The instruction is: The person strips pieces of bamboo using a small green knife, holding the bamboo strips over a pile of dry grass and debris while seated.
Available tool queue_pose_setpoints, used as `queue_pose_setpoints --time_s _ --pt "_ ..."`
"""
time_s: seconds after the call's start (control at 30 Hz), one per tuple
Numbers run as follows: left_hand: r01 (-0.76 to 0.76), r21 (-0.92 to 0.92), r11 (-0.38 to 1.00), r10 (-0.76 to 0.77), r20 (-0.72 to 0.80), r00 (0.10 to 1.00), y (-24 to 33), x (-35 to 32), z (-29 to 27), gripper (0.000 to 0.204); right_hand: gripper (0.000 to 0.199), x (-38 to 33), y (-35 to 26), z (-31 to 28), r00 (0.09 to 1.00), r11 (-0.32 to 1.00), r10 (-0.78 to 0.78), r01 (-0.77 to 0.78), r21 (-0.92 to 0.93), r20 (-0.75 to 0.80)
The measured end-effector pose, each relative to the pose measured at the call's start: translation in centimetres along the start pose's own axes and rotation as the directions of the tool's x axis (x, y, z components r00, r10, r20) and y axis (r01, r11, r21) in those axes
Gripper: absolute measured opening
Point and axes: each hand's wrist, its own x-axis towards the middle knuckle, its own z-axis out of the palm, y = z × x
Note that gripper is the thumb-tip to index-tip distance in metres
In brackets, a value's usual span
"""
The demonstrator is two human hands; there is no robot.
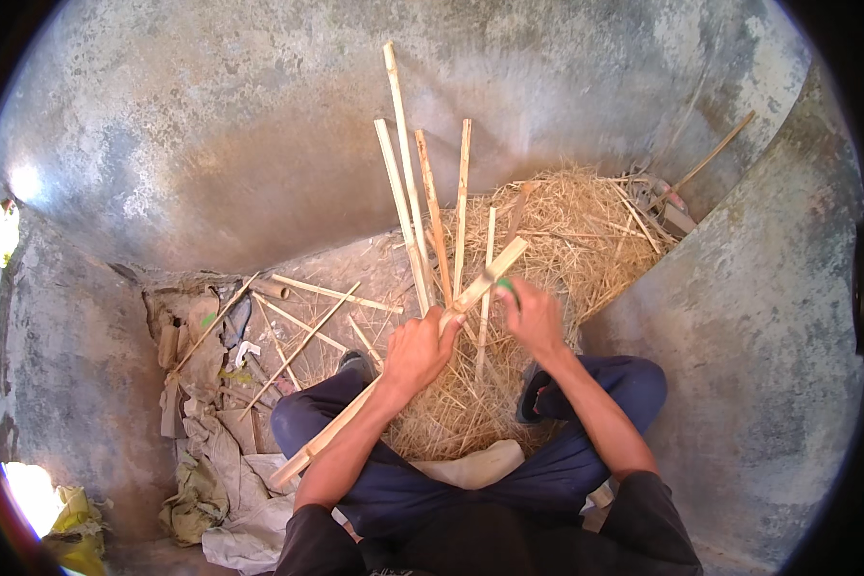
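My left hand (417,351) is wrapped round a long split bamboo strip (491,274). The strip slants from beside my left thigh up to the right, past a darker node near its upper end. My right hand (536,322) is closed beside that upper part, with a small green thing (505,285) showing at its fingers; its kind is hidden by the hand. Just beyond my hands, several bamboo sticks lean against the wall, among them a tall pale stick (405,154) and a browner stick (434,206).
Straw-like shavings (586,226) heap up at the far right and spread between my feet. Loose sticks (307,336) lie crossed on the floor to the left. Crumpled sacks (226,480) lie near left. Stained grey walls (259,125) stand ahead and at both sides.
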Motion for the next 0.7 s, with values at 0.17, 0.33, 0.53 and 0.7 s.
queue_pose_setpoints --time_s 0.17,0.33,0.53,0.7 --pt "0.024 -0.016 1.0 -0.021 0.166 0.986 1.2 0.0 -0.9 0.056 0.038 3.3 5.8 -3.2 0.925 0.991 0.077 -0.111 -0.071 -0.373" --pt "0.044 -0.076 0.996 -0.034 0.127 0.991 0.8 0.1 -1.2 0.058 0.041 1.7 3.2 -3.0 0.946 0.996 -0.078 0.063 -0.058 -0.314" --pt "0.038 -0.06 0.997 -0.031 0.118 0.993 0.2 0.6 -1.0 0.059 0.035 -1.4 -1.2 0.5 0.963 0.968 -0.232 0.243 0.065 -0.139" --pt "0.034 -0.068 0.997 -0.026 0.115 0.993 0.2 0.6 -1.0 0.059 0.021 -2.3 -3.4 0.8 0.968 0.96 -0.221 0.237 0.15 -0.116"
